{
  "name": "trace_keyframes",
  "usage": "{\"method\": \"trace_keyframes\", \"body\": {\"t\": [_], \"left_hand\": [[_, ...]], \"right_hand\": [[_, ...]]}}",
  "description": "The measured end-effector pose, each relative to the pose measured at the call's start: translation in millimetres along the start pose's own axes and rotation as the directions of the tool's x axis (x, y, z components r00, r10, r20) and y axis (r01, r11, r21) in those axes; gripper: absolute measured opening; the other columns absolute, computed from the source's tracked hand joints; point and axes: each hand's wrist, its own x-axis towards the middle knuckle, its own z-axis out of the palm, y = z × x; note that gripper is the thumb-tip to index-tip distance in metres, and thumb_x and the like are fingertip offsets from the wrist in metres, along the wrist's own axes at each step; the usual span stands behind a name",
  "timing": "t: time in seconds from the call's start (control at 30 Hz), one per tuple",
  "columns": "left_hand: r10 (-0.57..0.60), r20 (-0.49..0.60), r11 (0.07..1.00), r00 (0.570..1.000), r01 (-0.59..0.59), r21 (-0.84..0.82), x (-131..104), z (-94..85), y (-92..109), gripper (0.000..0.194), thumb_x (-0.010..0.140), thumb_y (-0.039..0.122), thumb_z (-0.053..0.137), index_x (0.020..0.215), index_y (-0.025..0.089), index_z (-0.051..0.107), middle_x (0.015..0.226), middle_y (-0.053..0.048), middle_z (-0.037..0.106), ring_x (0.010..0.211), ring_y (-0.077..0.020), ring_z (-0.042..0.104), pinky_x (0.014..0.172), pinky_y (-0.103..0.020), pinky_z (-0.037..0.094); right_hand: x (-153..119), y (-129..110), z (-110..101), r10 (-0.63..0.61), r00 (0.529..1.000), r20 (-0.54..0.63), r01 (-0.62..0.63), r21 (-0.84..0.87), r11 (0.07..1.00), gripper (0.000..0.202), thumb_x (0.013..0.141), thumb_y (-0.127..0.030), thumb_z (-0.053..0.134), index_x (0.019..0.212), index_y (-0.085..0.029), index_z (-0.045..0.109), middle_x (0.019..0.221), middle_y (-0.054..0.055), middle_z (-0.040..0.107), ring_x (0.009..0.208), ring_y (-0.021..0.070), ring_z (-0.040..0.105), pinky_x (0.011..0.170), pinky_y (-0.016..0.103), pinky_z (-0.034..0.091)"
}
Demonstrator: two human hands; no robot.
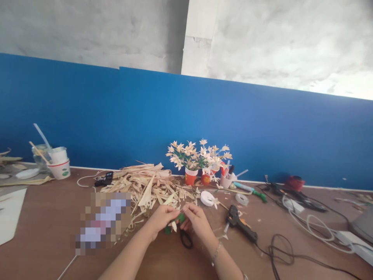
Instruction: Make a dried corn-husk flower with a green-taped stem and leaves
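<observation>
Above the table's front middle, my left hand point(163, 218) and my right hand point(198, 222) meet with fingertips pinched together. Between them is a small green strip point(181, 217), which looks like floral tape. A pale husk flower point(174, 226) hangs just below the left fingers, partly hidden. Exactly which fingers grip which piece is too small to make out. Under the right hand, a black loop like a scissors handle point(186, 240) lies on the table. Beyond my hands spreads a heap of dry, pale husks point(148, 186).
Finished-looking husk flowers point(204, 155) stand in red paper cups point(191, 177) by the blue partition point(175, 116). Rightward are a white tape roll point(206, 198), a black glue gun point(241, 224) and tangled cables point(291, 254). White cups point(60, 169) stand left; a blurred-out patch point(101, 223) lies nearer.
</observation>
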Motion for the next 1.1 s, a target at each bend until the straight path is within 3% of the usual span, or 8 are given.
{"method": "trace_keyframes", "body": {"t": [0.1,0.27,0.8,1.1], "left_hand": [[-0.029,0.001,0.999,1.0,0.029,-0.016,-1,-0.2,2,0.04,0.058,0.053,0.065,0.054,0.014,0.057,0.036,0.008,0.034,0.039,-0.0056,0.024,0.043,-0.022,0.015],[-0.044,-0.018,0.999,0.999,0.044,-0.019,-2,-0.9,1,0.039,0.052,0.05,0.07,0.057,0.014,0.057,0.041,0.008,0.04,0.04,-0.0048,0.024,0.044,-0.022,0.014],[-0.032,-0.021,0.994,0.999,0.029,-0.109,0,0.5,0,0.039,0.052,0.05,0.071,0.053,0.015,0.052,0.037,0.009,0.037,0.036,-0.0041,0.025,0.042,-0.021,0.018],[0.071,-0.122,0.99,0.99,-0.085,-0.114,12,-0.6,-14,0.045,0.05,0.056,0.068,0.055,0.015,0.052,0.042,0.007,0.042,0.039,-0.0056,0.031,0.043,-0.022,0.021]], "right_hand": [[0,1,1,0.003,1.0,0.017,-0.003,0.003,1.0,0.049,0.062,-0.063,0.06,0.071,-0.016,0.05,0.049,0.0,0.059,0.038,0.0119,0.056,0.035,0.017,0.037],[1,6,1,-0.007,1.0,0.019,0.007,0.009,1.0,0.049,0.062,-0.062,0.061,0.071,-0.016,0.05,0.044,-0.004,0.053,0.037,0.0116,0.056,0.034,0.016,0.036],[4,10,0,0.0,1.0,0.026,0.0,0.01,1.0,0.05,0.063,-0.061,0.061,0.078,-0.014,0.054,0.049,-0.003,0.056,0.041,0.0125,0.059,0.035,0.016,0.038],[4,5,3,0.038,0.999,-0.033,-0.037,0.022,0.999,0.048,0.049,-0.049,0.075,0.074,-0.013,0.057,0.051,-0.002,0.059,0.043,0.0123,0.059,0.041,0.02,0.042]]}}
